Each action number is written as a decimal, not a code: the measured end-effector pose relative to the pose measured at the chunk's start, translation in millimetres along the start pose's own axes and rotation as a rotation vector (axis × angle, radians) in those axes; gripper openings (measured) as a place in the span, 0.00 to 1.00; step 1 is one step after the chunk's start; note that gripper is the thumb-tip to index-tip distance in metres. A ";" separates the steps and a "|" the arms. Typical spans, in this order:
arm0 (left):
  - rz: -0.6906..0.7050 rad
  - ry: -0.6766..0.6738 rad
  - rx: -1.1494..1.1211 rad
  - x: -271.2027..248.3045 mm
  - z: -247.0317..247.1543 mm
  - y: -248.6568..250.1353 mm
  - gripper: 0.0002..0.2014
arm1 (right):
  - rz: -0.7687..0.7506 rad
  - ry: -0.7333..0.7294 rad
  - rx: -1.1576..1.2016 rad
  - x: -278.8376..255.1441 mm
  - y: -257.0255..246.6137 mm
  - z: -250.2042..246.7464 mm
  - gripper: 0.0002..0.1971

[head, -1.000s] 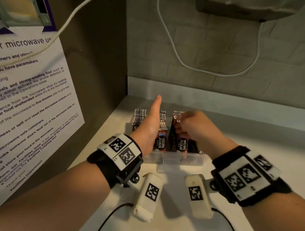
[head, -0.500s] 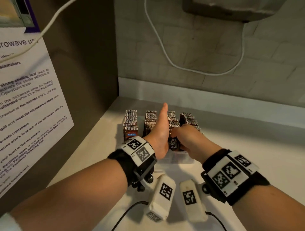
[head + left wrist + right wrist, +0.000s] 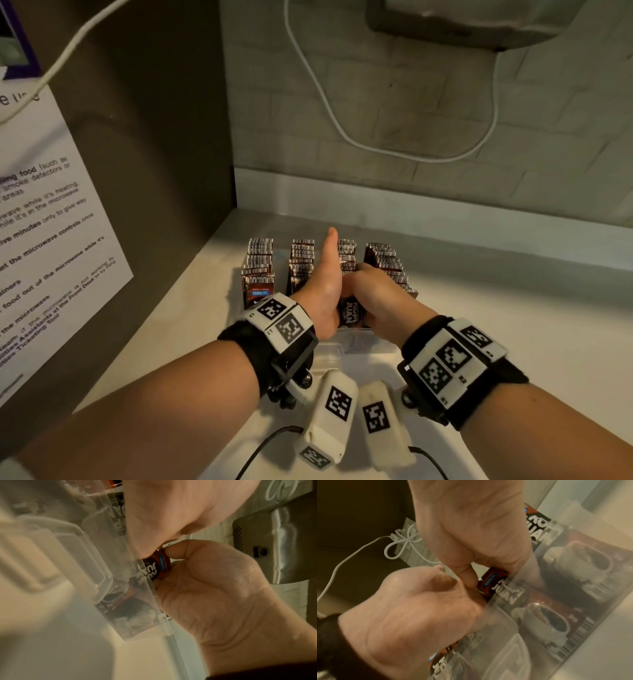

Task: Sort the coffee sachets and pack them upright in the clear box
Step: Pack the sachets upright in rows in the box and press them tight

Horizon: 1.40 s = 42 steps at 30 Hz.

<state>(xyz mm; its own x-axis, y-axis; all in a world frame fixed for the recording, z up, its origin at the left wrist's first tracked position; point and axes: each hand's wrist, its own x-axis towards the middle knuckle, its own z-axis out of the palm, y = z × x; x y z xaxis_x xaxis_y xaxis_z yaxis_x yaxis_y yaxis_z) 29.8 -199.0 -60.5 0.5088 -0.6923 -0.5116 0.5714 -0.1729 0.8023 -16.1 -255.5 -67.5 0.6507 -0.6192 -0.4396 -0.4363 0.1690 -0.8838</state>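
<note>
Right hand [image 3: 376, 294] is pinching a sachet [image 3: 350, 313] into the box [image 3: 363, 341]; left hand [image 3: 323, 287] is lying flat, fingers straight, against the rows.

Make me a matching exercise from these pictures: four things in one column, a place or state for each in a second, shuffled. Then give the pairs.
Things:
1. left hand
2. right hand
3. clear box
4. white cable

Places or states:
A. hangs in a loop on the tiled wall
B. stands on the white counter, filled with rows of upright sachets
C. flat, thumb straight, wedged between sachet rows
D. fingers curled round a sachet at the box's near wall

Pairs: 1-C, 2-D, 3-B, 4-A
</note>
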 end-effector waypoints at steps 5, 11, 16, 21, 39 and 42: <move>0.034 0.002 0.036 -10.0 2.3 4.9 0.40 | 0.001 0.004 -0.036 2.0 -0.7 1.1 0.34; 0.039 0.011 0.014 -13.2 5.6 7.9 0.40 | 0.027 0.005 -0.001 2.8 -0.1 0.7 0.39; 0.038 0.022 0.084 -16.5 7.8 10.0 0.39 | 0.026 -0.006 0.017 3.5 -0.6 1.6 0.42; 0.033 0.008 0.111 -20.0 8.2 10.1 0.39 | 0.020 -0.036 0.059 -0.9 -1.8 -0.3 0.41; 0.479 0.102 0.030 -58.4 -38.9 37.9 0.32 | -0.362 0.099 0.065 -43.9 -43.7 -8.2 0.23; 0.400 0.121 -0.037 -67.3 -41.0 23.0 0.34 | -0.265 -0.016 -0.036 -42.8 -37.3 9.7 0.07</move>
<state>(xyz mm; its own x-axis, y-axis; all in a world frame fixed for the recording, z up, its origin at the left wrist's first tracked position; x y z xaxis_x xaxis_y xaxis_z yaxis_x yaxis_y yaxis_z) 35.1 -127.6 -20.2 0.7658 -0.6125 -0.1962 0.3351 0.1195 0.9346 -21.6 -227.8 -17.3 0.7551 -0.6255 -0.1962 -0.2710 -0.0254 -0.9623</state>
